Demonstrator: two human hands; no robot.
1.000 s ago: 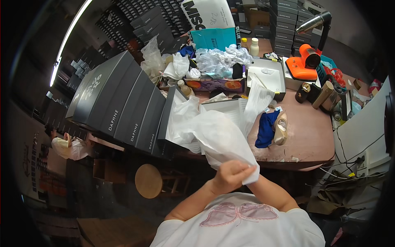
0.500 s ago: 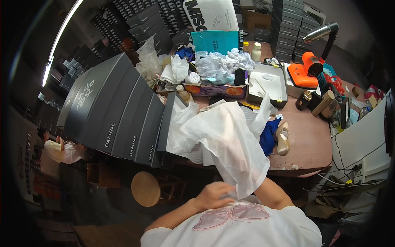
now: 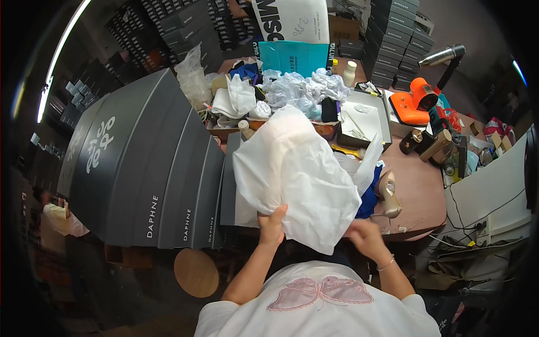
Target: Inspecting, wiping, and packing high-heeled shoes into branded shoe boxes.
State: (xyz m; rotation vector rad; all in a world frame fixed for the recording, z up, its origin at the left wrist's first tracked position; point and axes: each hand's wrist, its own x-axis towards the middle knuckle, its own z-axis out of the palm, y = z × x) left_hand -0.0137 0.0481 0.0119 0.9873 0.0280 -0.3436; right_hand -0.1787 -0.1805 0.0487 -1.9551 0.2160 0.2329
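A thin white, see-through bag (image 3: 320,185) is held up in front of me over the table edge. My left hand (image 3: 272,224) is closed on its lower left side, thumb on top. Through the material shows a pale pinkish, long shape that I cannot make out clearly. Close to the bag's lower right edge is my right hand (image 3: 366,238), its fingers smeared by motion; whether it touches the bag is unclear. A beige heeled shoe (image 3: 388,195) lies on its side to the right, beside a blue cloth (image 3: 368,197).
Large dark grey shoe boxes (image 3: 126,163) stand stacked on the left. Behind the bag, crumpled white plastic (image 3: 303,87) fills a carton. An open box (image 3: 359,121), an orange tool stand (image 3: 412,106) and several bottles occupy the right side. A round stool (image 3: 196,273) stands below left.
My right forearm has come out from under the white bag, and that hand is now to its right. My left hand has taken hold of the bag, which sits higher and more spread out.
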